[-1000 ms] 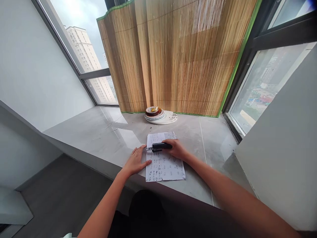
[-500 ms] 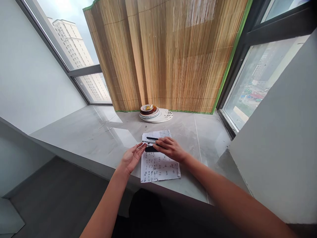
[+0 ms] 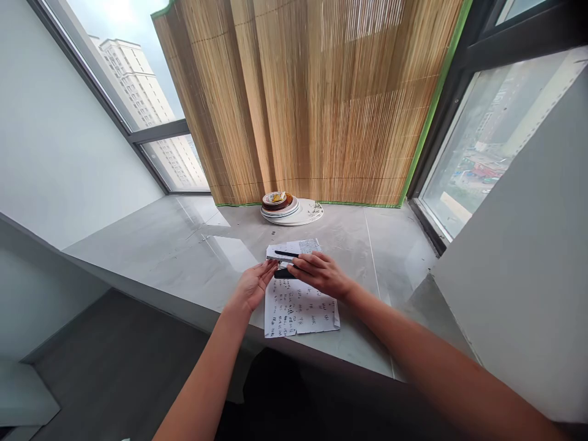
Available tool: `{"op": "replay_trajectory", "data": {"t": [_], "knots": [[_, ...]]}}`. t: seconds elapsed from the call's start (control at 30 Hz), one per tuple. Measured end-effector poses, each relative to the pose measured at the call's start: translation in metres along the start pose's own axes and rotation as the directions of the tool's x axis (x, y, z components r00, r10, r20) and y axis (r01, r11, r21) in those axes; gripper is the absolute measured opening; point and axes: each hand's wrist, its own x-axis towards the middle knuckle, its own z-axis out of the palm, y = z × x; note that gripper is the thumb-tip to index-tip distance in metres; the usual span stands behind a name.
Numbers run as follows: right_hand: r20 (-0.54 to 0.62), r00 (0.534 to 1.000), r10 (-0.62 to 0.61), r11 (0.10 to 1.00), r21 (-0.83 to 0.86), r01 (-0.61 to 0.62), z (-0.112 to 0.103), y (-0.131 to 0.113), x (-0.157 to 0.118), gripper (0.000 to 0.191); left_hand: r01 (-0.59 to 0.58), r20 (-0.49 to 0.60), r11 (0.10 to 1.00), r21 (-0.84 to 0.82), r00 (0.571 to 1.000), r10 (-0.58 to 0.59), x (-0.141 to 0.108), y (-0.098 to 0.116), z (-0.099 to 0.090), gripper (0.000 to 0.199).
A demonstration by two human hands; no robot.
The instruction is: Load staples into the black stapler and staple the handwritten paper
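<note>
My right hand [image 3: 320,274] is closed around what looks like an opened black stapler. Its slim dark upper bar [image 3: 286,253] points left from the fingers, and its thicker black lower part [image 3: 283,274] sits below, with a silvery strip [image 3: 282,259] between them. My left hand [image 3: 254,285] is palm up at the left end of this stapler, fingers stretched and pressed together, tips against the silvery part. Anything pinched in those fingertips is too small to make out. Under both hands lie sheets of paper [image 3: 301,312] with handwritten columns.
A stack of plates [image 3: 279,208] rests on a white oval platter [image 3: 310,212] beyond the paper. Behind it hangs a bamboo blind [image 3: 312,110]. The grey stone ledge [image 3: 174,257] has its front edge close to my body, with windows on both sides.
My left fingertips have come up slightly, closer against the silvery strip. The gap between the stapler's upper bar and lower part looks a little wider. My right hand keeps its hold.
</note>
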Motion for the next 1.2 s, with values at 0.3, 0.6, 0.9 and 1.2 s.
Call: {"op": "replay_trajectory", "data": {"t": [0.3,0.6,0.9,1.2], "knots": [[-0.013,0.999,-0.041,0.996,-0.077,0.040,0.000,0.000,0.003,0.027,-0.072,0.031,0.997,0.025,0.997,0.071,0.014,-0.006,-0.004,0.019],[-0.022,0.999,-0.040,0.996,-0.083,0.038,0.002,0.001,0.002,0.026,-0.079,0.010,0.989,0.127,0.997,0.078,0.017,-0.004,-0.011,0.008],[0.007,0.999,-0.040,0.996,-0.084,0.040,0.003,0.000,0.003,0.024,-0.085,-0.055,0.983,0.160,0.994,0.095,0.018,-0.004,-0.013,0.010],[-0.003,0.998,-0.057,0.995,-0.085,0.056,0.001,0.001,0.004,0.023,-0.062,-0.051,0.996,0.066,0.997,0.066,0.022,-0.003,-0.013,0.015]]}}
